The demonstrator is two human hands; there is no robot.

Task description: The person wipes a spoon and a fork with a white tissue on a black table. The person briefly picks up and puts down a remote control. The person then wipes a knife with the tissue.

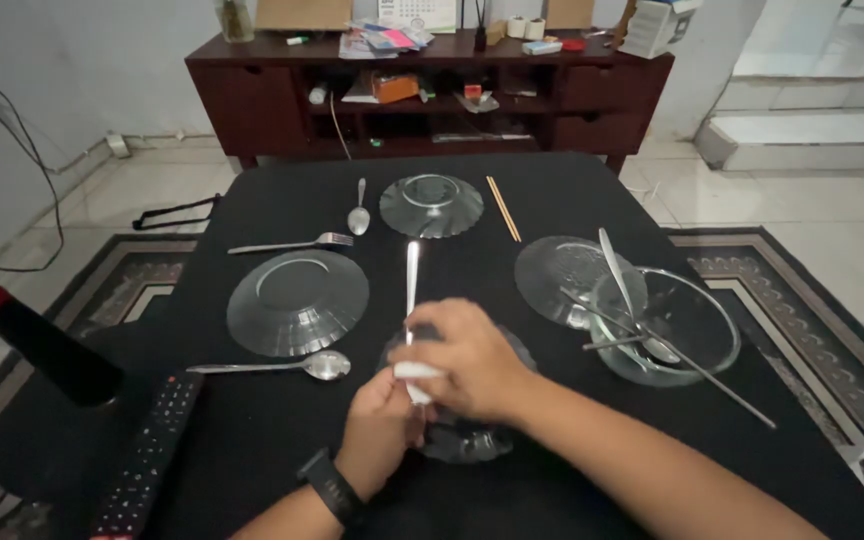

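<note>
Gripping a table knife (pixel 412 285) and a white cloth (pixel 418 372), both hands close together above a small glass plate (pixel 472 440) near the table's front edge: left hand (pixel 380 425), right hand (pixel 472 362). The knife looks stiff, light, slippery; hold its handle.

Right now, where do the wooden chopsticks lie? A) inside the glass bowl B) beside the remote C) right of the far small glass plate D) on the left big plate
C: the chopsticks lie on the black table, just right of the far small glass plate; the glass bowl holds only metal utensils.
</note>
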